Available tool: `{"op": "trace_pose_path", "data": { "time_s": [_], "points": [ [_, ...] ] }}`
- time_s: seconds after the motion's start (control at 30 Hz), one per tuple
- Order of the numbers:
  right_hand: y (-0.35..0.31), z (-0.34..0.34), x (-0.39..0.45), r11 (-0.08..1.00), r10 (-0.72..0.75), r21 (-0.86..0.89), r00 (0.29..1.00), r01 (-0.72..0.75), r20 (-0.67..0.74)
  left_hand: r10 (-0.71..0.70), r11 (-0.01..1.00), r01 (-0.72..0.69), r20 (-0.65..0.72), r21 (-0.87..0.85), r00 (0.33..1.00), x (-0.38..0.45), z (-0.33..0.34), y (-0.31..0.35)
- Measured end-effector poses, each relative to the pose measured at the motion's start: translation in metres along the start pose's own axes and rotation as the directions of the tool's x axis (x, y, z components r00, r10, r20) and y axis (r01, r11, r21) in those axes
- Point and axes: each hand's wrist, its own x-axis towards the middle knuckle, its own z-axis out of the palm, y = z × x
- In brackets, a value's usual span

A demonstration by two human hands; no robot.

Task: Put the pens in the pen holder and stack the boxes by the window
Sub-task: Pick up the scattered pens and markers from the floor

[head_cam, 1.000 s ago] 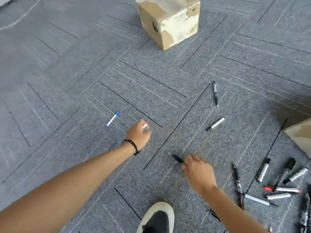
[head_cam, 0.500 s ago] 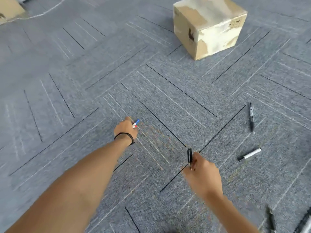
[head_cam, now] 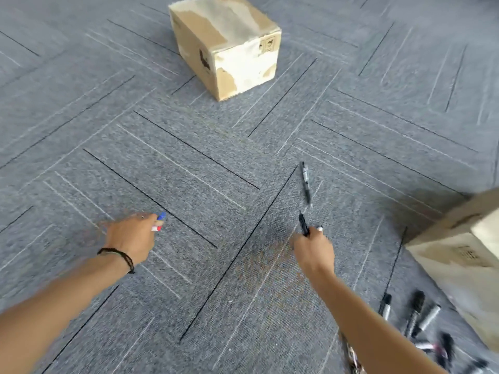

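Pens and boxes on grey carpet floor.
Blue-capped pen (head_cam: 161, 216) and red-capped pen (head_cam: 156, 228) gripped together; black pen (head_cam: 303, 224) gripped, pointing up. Another black pen (head_cam: 306, 183) lies loose. Worn cardboard box (head_cam: 229, 44) far; second box (head_cam: 459, 255) right; blurred pen cluster (head_cam: 421, 327) beside it.

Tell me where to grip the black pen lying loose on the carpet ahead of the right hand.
Pinch the black pen across its mid-barrel from above. It lies flat on the carpet, pointing away, with bare floor on both long sides. The right hand, nearest it, already holds pens.
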Motion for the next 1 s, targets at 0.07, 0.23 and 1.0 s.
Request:
{"op": "trace_pose_path", "data": {
  "time_s": [0.07, 0.23, 1.0],
  "points": [
    [0.009, -0.010, 0.017, 0.997, 0.071, 0.028, 0.996, -0.070, -0.054, 0.095, 0.994, -0.100, -0.096, -0.048, 0.991, -0.004, -0.019, 0.035],
    [0.022, -0.014, 0.042, 0.984, 0.178, -0.022, 0.983, -0.179, -0.044, 0.108, 0.917, -0.117, -0.044, -0.382, 0.993, 0.002, -0.060, 0.118],
    [0.098, -0.179, -0.005, 0.999, 0.046, 0.016, 0.982, -0.050, 0.183, 0.024, 0.984, 0.009, 0.183, -0.178, 0.983, 0.134, -0.051, 0.370]
  ]
}}
